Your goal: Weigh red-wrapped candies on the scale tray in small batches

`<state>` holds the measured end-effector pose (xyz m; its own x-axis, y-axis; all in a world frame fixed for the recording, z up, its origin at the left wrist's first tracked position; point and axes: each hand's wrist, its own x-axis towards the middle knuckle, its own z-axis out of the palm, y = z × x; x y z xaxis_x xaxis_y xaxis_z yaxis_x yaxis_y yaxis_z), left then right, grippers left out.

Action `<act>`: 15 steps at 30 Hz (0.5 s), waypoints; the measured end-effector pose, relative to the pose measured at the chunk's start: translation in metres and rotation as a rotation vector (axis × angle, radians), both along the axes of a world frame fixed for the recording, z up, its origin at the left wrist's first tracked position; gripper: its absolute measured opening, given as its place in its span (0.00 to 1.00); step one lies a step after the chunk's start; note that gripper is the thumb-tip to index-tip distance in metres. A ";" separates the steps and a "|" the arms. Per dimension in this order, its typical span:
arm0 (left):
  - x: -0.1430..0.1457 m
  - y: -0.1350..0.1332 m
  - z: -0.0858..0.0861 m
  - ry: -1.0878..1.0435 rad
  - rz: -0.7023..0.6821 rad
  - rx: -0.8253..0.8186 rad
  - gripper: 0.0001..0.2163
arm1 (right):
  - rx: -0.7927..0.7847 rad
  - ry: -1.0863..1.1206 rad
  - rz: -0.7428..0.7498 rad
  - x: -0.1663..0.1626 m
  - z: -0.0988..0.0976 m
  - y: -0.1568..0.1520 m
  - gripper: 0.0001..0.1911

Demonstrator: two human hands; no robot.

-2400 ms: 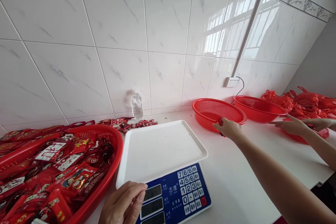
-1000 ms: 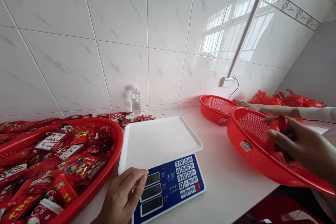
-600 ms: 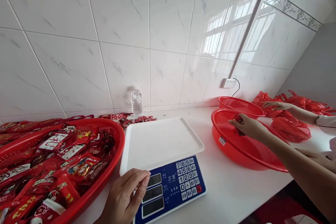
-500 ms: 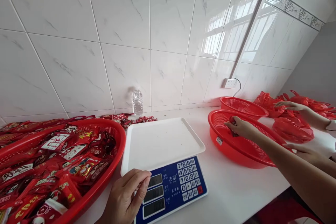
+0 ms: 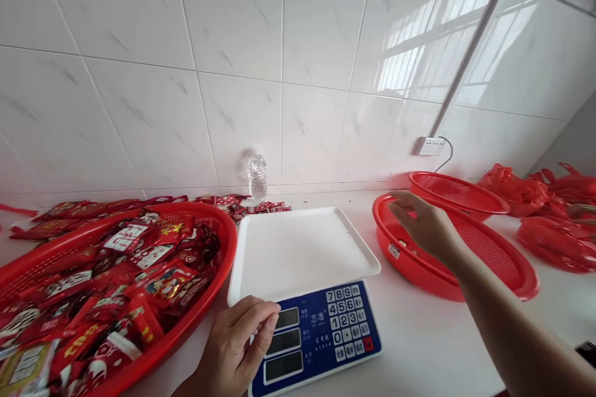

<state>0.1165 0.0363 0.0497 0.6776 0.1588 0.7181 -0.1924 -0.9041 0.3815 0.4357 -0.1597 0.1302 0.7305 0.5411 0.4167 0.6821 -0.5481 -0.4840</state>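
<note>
My left hand (image 5: 237,347) lies at the front left corner of a blue electronic scale (image 5: 326,329), its fingers curled together against the display edge. The scale's white weighing tray (image 5: 302,254) has nothing on it. My right hand (image 5: 421,226) hovers over the near rim of an empty red mesh basket (image 5: 465,279) to the right of the scale. Its fingers are loosely spread and hold nothing. On the left, a large red basket (image 5: 218,260) is heaped with red snack packets (image 5: 116,279).
A second empty red basket (image 5: 459,189) stands behind the first one. Red plastic bags (image 5: 549,239) lie at the far right. A small water bottle (image 5: 257,177) and loose packets (image 5: 242,205) sit by the tiled wall. A wall socket (image 5: 431,146) has a cable.
My right hand carried a red basket over, set it down beside the scale and let go of its rim. Another person's hands have left the view. My left hand stayed put.
</note>
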 end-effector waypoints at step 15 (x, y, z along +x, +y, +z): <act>-0.043 -0.007 0.085 0.319 0.276 -0.089 0.08 | 0.207 -0.110 0.445 -0.104 -0.100 0.031 0.20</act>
